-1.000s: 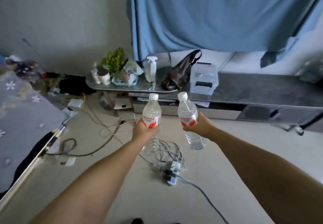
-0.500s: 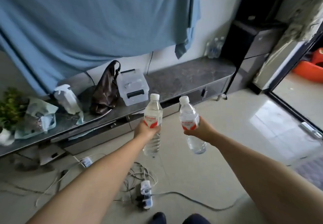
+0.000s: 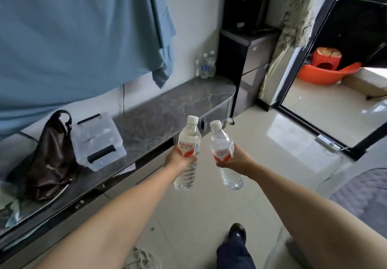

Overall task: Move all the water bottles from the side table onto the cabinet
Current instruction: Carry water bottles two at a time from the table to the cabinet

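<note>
My left hand point(image 3: 178, 160) grips a clear water bottle point(image 3: 188, 140) with a white cap and a red-and-white label, held upright. My right hand point(image 3: 236, 160) holds a second such bottle point(image 3: 222, 145), tilted slightly left. Both bottles hover in front of the long low cabinet point(image 3: 167, 105) with a grey marbled top. At the cabinet's far right end, by the wall, stand a few more water bottles point(image 3: 206, 65).
A brown bag point(image 3: 50, 153) and a clear plastic box point(image 3: 96, 140) sit on the cabinet's left part. A tall black cabinet point(image 3: 243, 59) stands past its right end. An open doorway with an orange basin point(image 3: 326, 73) is to the right. Cables point(image 3: 144, 258) lie on the floor near my foot point(image 3: 236, 231).
The view has swung right along the cabinet and come closer; the plant and spray bottle have left the frame, the far bottles and doorway have come in. Both hands still hold their bottles.
</note>
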Available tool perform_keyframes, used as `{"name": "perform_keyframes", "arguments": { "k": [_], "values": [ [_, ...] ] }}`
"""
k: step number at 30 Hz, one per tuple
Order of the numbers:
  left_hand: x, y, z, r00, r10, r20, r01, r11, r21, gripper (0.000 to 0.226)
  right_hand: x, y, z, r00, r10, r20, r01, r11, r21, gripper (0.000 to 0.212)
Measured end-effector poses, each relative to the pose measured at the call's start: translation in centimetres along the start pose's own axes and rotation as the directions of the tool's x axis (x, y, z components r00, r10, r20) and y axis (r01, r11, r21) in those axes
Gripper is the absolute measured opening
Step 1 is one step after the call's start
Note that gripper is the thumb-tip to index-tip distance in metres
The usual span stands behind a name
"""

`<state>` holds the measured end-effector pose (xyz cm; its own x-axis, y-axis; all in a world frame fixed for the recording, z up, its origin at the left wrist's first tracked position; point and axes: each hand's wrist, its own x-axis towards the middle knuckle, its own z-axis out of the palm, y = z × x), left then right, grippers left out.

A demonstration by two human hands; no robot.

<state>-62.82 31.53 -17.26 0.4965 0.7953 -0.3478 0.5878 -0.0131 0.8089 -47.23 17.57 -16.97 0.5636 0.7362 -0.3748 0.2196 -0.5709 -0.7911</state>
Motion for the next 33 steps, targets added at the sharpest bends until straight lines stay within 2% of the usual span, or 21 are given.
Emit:
{"name": "perform_keyframes", "arguments": {
  "k": [5,11,13,19,23,30,33],
  "values": [
    [7.6,6.8,5.5,0.999,-0.036,0.011,0.037,0.999,-0.032,0.028,8.3,0.5,-8.3,1.0,0.011,-0.013,-0.011,1.0,0.004,0.051],
    [15.6,13.6,11.0,0.997,-0.079,0.022,0.08,0.994,-0.077,0.039,17.4,0.2,-17.4,0.999,0.022,-0.041,-0.022,1.0,-0.013,0.051],
    [18.5,15.2,12.1,0.995,-0.09,0.038,0.093,0.992,-0.08,0.036,20.7,-0.2,-19.3,0.998,0.03,-0.06,-0.03,1.0,-0.002,0.048],
    [29.8,18.0,12.9,0.994,-0.095,0.048,0.1,0.99,-0.102,0.042,31.6,-2.5,-21.6,0.999,0.037,-0.037,-0.037,0.999,0.0,0.048],
    [38.3,20.1,12.1,0.992,-0.099,0.077,0.108,0.987,-0.122,0.051,39.7,-4.5,-22.4,0.997,0.065,-0.039,-0.066,0.998,-0.019,0.064],
    [51.1,24.2,8.7,0.974,-0.205,0.1,0.222,0.951,-0.215,0.055,52.6,-8.9,-23.7,0.99,0.134,-0.043,-0.134,0.991,-0.005,0.068],
    [54.9,24.3,8.3,0.959,-0.277,0.054,0.282,0.925,-0.255,0.053,56.8,-10.1,-23.5,0.988,0.147,-0.053,-0.149,0.988,-0.032,0.059]
  ]
}}
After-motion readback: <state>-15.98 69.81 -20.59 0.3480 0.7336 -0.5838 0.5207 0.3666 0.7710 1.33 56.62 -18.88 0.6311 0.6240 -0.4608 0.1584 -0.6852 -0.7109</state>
